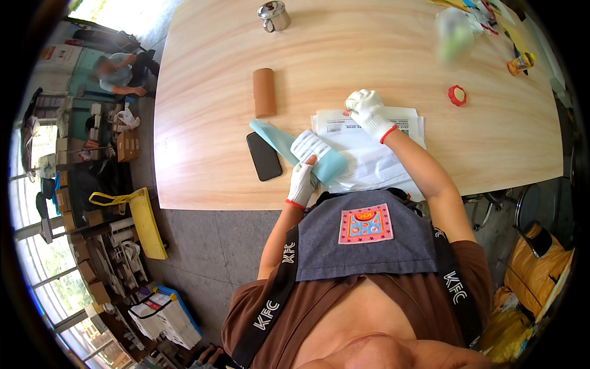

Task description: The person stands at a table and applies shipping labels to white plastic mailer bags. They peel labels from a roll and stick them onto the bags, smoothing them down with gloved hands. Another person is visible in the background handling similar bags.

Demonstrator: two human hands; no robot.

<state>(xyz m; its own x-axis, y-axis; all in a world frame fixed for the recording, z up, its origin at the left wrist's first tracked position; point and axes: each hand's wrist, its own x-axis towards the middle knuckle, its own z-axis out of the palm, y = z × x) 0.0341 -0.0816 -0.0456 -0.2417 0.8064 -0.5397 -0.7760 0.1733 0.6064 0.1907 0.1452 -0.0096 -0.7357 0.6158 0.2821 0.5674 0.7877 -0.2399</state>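
My left hand (pixel 301 184), in a white glove with bare fingertips, grips a light blue strip of label backing (pixel 332 163) with a white printed label sheet (pixel 310 146) on it. The strip's tail trails to the upper left, next to a black phone (pixel 264 157). Above a stack of white printed sheets (pixel 402 132), my gloved right hand (pixel 367 112) is closed with its fingers curled in; what they hold, if anything, is hidden. Clear plastic (pixel 369 172) lies over the sheets' near part.
A brown cylinder (pixel 264 92) and a lidded metal mug (pixel 274 16) stand farther off. To the right are a red round object (pixel 456 95), an orange bottle (pixel 520 63) and a blurred green-white item (pixel 453 35). Another person (pixel 120 74) sits at far left, beyond the table.
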